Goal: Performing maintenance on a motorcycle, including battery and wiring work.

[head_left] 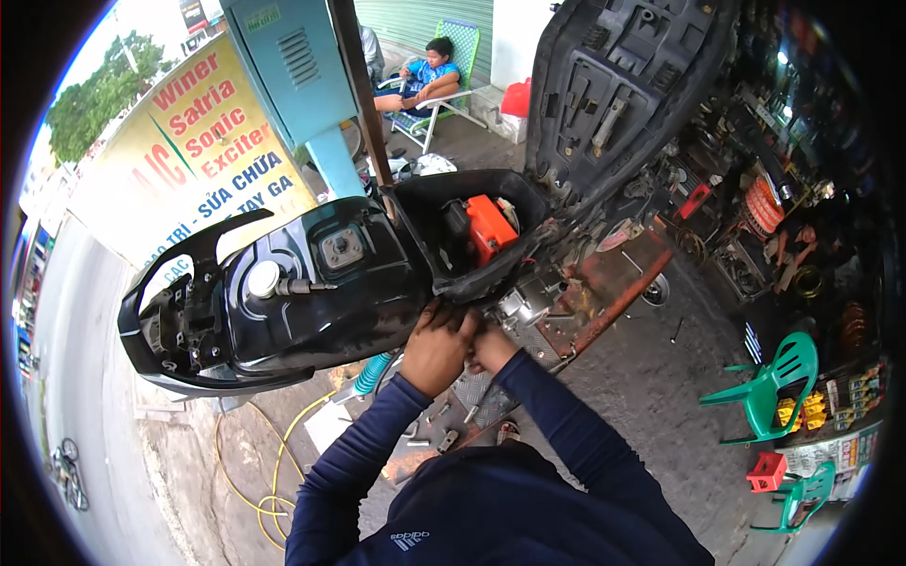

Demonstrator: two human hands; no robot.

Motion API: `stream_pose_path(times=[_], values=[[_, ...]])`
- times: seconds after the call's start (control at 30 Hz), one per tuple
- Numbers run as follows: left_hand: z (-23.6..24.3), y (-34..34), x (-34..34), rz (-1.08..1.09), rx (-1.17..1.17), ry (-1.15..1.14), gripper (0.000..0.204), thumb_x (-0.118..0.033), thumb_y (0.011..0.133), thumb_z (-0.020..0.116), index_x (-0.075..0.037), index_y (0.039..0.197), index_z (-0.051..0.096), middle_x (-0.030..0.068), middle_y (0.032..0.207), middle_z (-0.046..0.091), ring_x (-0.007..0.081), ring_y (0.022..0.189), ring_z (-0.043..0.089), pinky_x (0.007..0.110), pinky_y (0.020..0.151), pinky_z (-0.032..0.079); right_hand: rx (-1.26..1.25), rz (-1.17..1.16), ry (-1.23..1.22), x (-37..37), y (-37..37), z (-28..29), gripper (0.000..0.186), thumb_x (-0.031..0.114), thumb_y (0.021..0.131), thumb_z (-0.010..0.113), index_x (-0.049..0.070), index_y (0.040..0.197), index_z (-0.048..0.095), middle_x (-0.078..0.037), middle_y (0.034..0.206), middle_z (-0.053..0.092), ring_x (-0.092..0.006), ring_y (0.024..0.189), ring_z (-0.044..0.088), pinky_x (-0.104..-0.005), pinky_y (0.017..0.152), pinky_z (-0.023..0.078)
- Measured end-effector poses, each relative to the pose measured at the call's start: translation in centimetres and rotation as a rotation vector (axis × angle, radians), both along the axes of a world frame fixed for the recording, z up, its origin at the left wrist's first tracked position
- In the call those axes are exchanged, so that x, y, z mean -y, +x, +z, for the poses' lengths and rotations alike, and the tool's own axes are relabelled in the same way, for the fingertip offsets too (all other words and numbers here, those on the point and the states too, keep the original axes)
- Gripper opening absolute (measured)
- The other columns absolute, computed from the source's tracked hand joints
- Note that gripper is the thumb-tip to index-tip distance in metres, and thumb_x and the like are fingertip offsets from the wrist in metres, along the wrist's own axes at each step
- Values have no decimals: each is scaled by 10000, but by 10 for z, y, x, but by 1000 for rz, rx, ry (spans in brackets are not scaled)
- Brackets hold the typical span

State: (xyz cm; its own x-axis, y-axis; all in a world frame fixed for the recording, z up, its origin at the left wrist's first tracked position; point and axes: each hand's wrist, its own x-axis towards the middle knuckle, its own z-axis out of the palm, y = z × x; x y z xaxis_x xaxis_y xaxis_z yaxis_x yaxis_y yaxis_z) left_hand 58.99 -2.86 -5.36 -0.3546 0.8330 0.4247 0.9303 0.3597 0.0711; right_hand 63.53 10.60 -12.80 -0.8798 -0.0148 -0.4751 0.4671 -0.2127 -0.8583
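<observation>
Head view: 1 black plastic scooter body point(311, 292) stands with its seat point(613, 85) raised; the open under-seat compartment point(453, 236) holds 1 orange box-shaped part point(491, 226).

Left hand point(436, 347) and right hand point(491, 347) are pressed together at the lower edge of the compartment, beside the grey metal engine part point(528, 302). Fingers of both curl inward against the bodywork; whether they clasp any object cannot be told.

Below the hands: loose bolts on 1 metal tread plate point(477, 396). 1 yellow hose point(264, 472) lies on the concrete. 1 green plastic chair point(769, 382) stands well apart, right.
</observation>
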Motion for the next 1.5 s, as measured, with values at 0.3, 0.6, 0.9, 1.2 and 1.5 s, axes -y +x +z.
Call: stream_pose_path(times=[0.3, 0.6, 0.9, 1.2, 1.5], values=[[3, -3, 11, -76, 16, 20, 409, -84, 744, 588, -26, 1149, 593, 156, 1087, 665, 297, 1121, 598, 454, 1110, 344, -12, -345, -261, -3, 14, 12, 229, 245, 950, 506, 48, 938, 622, -16, 604, 518, -114, 422, 447, -290, 362, 318], [2, -3, 4, -35, -6, -11, 342, -96, 782, 548, -23, 1112, 602, 145, 1061, 659, 273, 1063, 609, 441, 1088, 353, 5, -103, -86, 6, 2, 23, 244, 304, 968, 524, 78, 991, 611, 15, 617, 521, -88, 477, 476, -267, 419, 368], [-5, -3, 9, -61, -23, -60, 406, -104, 785, 558, -55, 1186, 596, 126, 1187, 647, 261, 1162, 590, 451, 1142, 305, -55, -191, -171, -27, 15, 12, 138, 215, 946, 527, 96, 942, 596, 35, 580, 418, -77, 413, 357, -261, 370, 261], [-3, -1, -5, 3, -15, -47, 402, -111, 795, 548, -57, 1188, 611, 153, 1161, 654, 267, 1140, 591, 454, 1121, 324, -26, 226, -176, -92, -20, 13, 275, 308, 904, 653, 97, 755, 558, 26, 513, 366, -74, 400, 308, -271, 367, 206], [-7, 1, -6, 17, -20, -132, 415, -135, 798, 550, -70, 1204, 608, 144, 1166, 646, 276, 1154, 573, 454, 1111, 338, -1, 106, -63, -81, -18, 19, 284, 303, 910, 640, 106, 724, 555, 20, 505, 382, -85, 387, 318, -276, 386, 233]])
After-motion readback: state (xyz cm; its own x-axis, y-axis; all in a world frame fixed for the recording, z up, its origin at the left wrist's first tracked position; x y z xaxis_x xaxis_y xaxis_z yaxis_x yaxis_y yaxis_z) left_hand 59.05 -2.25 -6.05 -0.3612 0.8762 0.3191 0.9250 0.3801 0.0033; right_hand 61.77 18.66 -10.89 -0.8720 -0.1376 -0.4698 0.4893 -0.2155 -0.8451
